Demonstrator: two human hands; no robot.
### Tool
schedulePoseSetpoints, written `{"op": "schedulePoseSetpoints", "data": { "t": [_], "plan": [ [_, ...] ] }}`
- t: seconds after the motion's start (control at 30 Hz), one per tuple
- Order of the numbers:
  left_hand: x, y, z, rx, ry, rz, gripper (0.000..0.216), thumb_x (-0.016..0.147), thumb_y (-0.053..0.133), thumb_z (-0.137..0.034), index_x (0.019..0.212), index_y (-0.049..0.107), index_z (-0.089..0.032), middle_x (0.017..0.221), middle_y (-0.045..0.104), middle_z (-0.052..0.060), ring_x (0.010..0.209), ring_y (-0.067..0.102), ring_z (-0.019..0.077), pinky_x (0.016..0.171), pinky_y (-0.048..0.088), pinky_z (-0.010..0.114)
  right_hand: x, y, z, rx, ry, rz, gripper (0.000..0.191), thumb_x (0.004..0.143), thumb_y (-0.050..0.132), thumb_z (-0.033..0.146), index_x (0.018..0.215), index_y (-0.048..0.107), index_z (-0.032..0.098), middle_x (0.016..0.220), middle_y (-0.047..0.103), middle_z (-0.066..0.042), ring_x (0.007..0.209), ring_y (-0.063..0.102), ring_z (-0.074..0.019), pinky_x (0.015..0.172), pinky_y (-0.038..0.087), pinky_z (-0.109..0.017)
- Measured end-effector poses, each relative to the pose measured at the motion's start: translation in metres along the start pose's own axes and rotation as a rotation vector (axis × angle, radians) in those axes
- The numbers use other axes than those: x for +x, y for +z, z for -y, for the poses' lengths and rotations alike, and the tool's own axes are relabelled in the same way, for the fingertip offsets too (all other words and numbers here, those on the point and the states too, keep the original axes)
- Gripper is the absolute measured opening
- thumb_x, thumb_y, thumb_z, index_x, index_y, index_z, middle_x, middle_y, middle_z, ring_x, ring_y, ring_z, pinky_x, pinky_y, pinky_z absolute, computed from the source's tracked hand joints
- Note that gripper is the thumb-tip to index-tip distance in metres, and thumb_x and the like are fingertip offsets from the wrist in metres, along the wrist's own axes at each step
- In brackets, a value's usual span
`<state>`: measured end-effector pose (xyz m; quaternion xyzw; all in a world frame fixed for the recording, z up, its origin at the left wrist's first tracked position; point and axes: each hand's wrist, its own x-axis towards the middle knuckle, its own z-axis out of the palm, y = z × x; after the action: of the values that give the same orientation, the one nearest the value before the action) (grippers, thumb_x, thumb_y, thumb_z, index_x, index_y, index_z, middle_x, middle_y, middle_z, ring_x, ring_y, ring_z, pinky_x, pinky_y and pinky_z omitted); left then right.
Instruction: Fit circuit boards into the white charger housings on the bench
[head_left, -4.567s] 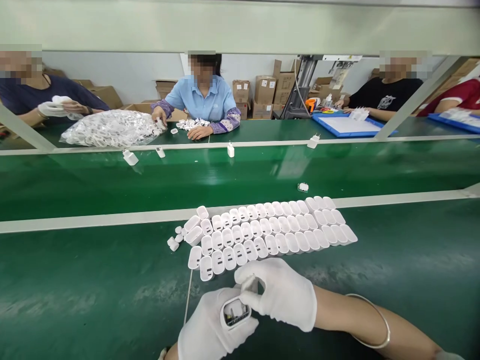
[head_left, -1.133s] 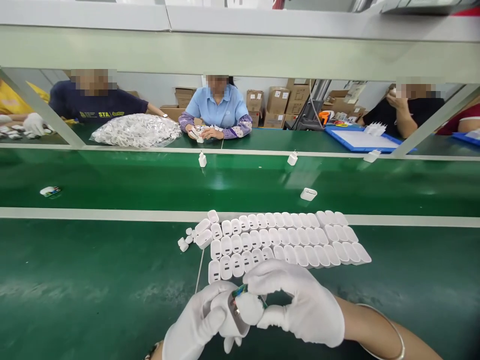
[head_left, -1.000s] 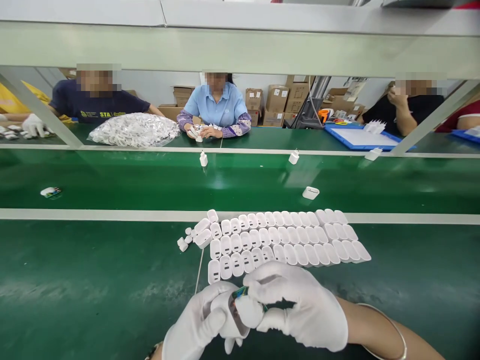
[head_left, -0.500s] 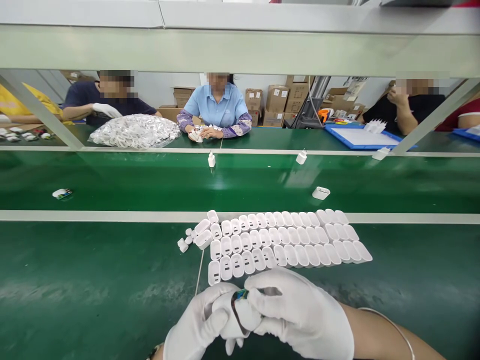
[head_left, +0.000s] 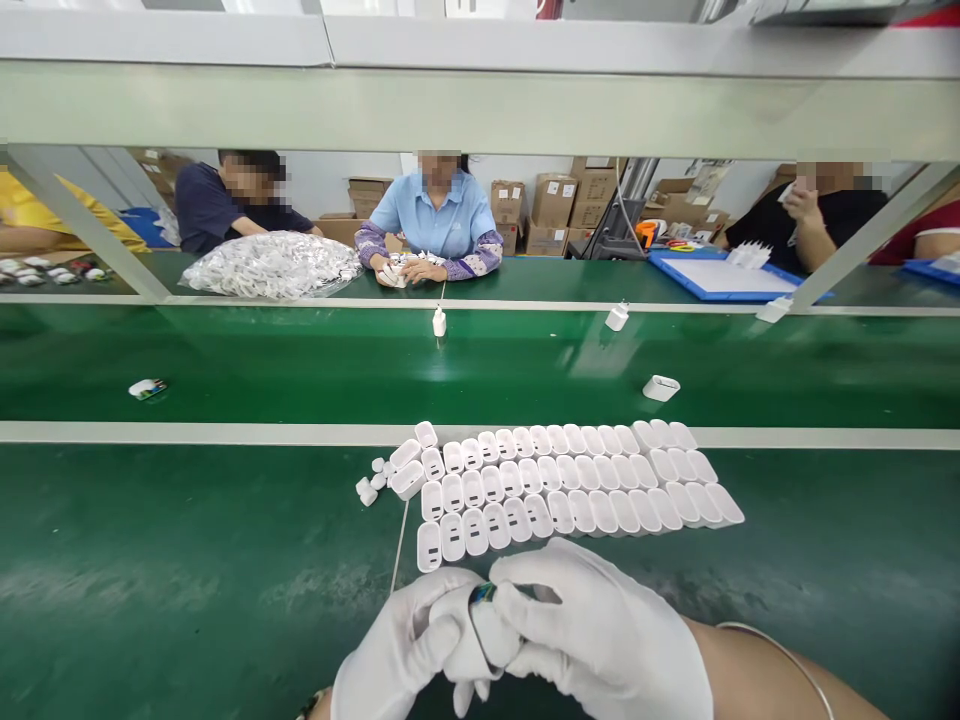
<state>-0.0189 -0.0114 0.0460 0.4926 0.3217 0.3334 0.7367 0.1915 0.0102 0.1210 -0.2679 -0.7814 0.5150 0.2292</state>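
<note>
Both my hands wear white gloves and meet close in front of me, below the rows of shells. My left hand point(head_left: 409, 640) is closed round one side of a white charger housing point(head_left: 491, 632). From the other side, my right hand point(head_left: 585, 620) pinches the same housing. A sliver of green circuit board point(head_left: 484, 592) shows at its top, beside a dark curved gap between the white parts. Fingers hide much of the housing. Just beyond my hands, several open white charger shells point(head_left: 517, 520) stand side by side in three rows, openings up.
Small white pieces point(head_left: 367, 490) lie left of the rows. On the green belt point(head_left: 300, 350) ride white chargers point(head_left: 617, 317), an empty-looking shell point(head_left: 661, 388) and a board piece point(head_left: 147, 388). Across it, co-workers sit near a bulging plastic bag point(head_left: 274, 265) and blue-edged tray point(head_left: 720, 275). A shelf beam point(head_left: 480, 110) crosses above.
The pieces on the belt have shifted right. In my hands, the gap in the housing looks a little narrower. The co-worker at left has leaned over, with the gloved hand now out of sight.
</note>
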Motion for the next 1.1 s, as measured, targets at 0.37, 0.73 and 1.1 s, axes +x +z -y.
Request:
{"op": "schedulePoseSetpoints", "data": {
  "t": [0.37, 0.73, 1.1],
  "plan": [
    [-0.001, 0.005, 0.006, -0.014, 0.035, 0.032, 0.06, 0.07, 0.077, -0.054, 0.113, 0.055, -0.018, 0.082, 0.065, 0.004, 0.061, 0.06, 0.0129, 0.061, 0.05, 0.025, 0.004, 0.008, -0.004, -0.537, -0.036, -0.036, 0.016, 0.083, 0.069, 0.035, 0.089, 0.066, 0.021, 0.089, 0.053, -0.001, 0.078, 0.049, -0.0135, 0.07, 0.042, -0.025],
    [0.009, 0.013, 0.001, 0.706, -0.012, 0.07, 0.016, 0.07, 0.068, -0.029, 0.081, 0.064, -0.018, 0.078, 0.064, 0.002, 0.068, 0.056, 0.0181, 0.066, 0.046, 0.028, 0.003, 0.002, -0.027, 0.028, 0.194, -0.036, 0.017, 0.074, 0.073, 0.017, 0.09, 0.078, 0.021, 0.086, 0.066, -0.001, 0.074, 0.061, -0.0121, 0.068, 0.048, -0.023],
    [0.01, 0.011, 0.008, 0.608, -0.045, 0.16, 0.029, 0.068, 0.075, -0.041, 0.059, 0.06, -0.018, 0.059, 0.038, -0.006, 0.058, 0.033, 0.0107, 0.055, 0.035, 0.023, 0.001, 0.005, -0.021, -0.195, 0.11, 0.073, 0.011, 0.079, 0.067, 0.014, 0.077, 0.075, 0.022, 0.067, 0.057, 0.004, 0.063, 0.052, -0.0083, 0.058, 0.041, -0.018]
  ]
}}
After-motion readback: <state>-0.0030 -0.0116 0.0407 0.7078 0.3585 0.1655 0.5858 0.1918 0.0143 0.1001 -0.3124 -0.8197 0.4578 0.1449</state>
